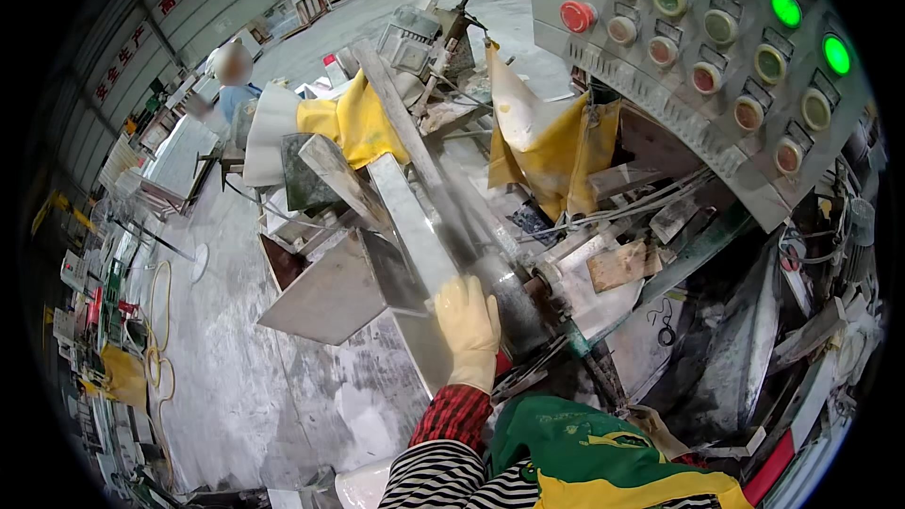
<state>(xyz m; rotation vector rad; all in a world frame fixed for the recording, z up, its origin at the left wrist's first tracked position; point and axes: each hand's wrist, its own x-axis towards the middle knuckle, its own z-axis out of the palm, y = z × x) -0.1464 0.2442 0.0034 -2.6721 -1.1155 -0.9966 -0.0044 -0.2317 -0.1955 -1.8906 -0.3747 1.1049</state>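
My left hand (467, 330), in a cream rubber glove, rests on the near end of a long pale stone strip (413, 217). Its fingers are stretched out along the strip, and the palm hides that end. The strip slopes away between weathered wooden boards, under the yellow edge of a cloth flap (353, 123). Just right of the fingers is a grey, dusty, rounded machine part (509, 297), partly blurred. A square stone-like panel (325, 287) leans beside the strip on the left. My right hand is out of view.
A control panel (698, 57) with lit green lamps and a red button overhangs the upper right. A yellow and white cloth (542, 132) hangs below it. Offcuts and cables crowd the machine frame. Another person (234, 85) stands far left, near stacked slabs (179, 155).
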